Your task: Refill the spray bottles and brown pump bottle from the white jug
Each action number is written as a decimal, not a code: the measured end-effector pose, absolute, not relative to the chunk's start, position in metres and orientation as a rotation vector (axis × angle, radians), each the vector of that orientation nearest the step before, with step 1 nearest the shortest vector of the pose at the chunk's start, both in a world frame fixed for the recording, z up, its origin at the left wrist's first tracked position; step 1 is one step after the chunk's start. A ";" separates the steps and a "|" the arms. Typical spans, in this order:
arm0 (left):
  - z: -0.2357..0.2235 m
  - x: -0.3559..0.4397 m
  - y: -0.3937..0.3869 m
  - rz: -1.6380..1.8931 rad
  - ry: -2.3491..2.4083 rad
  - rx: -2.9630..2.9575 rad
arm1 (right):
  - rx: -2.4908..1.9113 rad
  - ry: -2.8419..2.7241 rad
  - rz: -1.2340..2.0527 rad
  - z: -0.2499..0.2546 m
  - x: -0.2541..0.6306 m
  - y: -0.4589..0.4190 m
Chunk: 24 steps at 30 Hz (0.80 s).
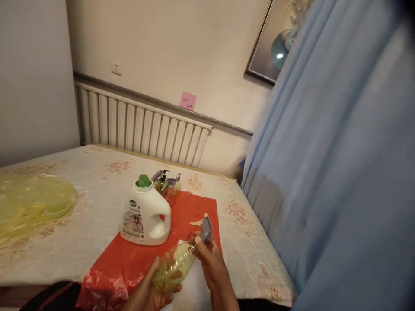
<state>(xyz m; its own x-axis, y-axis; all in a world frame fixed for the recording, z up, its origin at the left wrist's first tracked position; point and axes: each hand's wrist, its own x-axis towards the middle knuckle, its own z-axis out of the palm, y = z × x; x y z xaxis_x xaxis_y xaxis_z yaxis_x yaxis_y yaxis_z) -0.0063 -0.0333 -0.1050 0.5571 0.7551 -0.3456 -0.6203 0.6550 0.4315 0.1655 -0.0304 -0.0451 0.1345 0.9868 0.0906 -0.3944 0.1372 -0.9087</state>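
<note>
L hand (164, 285) low, fingers curled, R hand (207, 255) higher, fingers bent, wrists apart

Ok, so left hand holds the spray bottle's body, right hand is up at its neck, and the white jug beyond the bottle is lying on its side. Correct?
Not the jug: the head view shows it standing upright. The rest holds: left hand on the body of the spray bottle, right hand at its neck.

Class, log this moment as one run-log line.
left hand: supports spray bottle body | right hand: at its neck | bottle: tilted | white jug: upright, behind | red sheet: under jug
</note>
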 end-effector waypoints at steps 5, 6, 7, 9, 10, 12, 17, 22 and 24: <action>-0.113 -0.007 -0.035 0.866 0.515 0.313 | -0.908 -0.833 1.161 -0.049 0.167 -0.029; -0.115 -0.007 -0.036 0.873 0.502 0.313 | -0.912 -0.822 1.155 -0.048 0.167 -0.029; -0.116 -0.008 -0.037 0.880 0.493 0.322 | -0.911 -0.807 1.147 -0.046 0.167 -0.030; -0.118 -0.010 -0.038 0.889 0.479 0.351 | -0.887 -0.785 1.134 -0.041 0.167 -0.032; -0.118 -0.010 -0.039 0.892 0.477 0.359 | -0.867 -0.780 1.131 -0.038 0.166 -0.033; -0.117 -0.011 -0.039 0.880 0.495 0.356 | -0.833 -0.778 1.137 -0.034 0.164 -0.035; -0.121 -0.008 -0.036 0.732 0.561 0.356 | -0.759 -0.715 1.207 -0.037 0.163 -0.033; -0.134 -0.006 -0.035 0.724 0.566 0.328 | -0.729 -0.647 1.262 -0.043 0.168 -0.032; -0.140 -0.004 -0.034 0.746 0.567 0.338 | -0.735 -0.624 1.277 -0.042 0.168 -0.033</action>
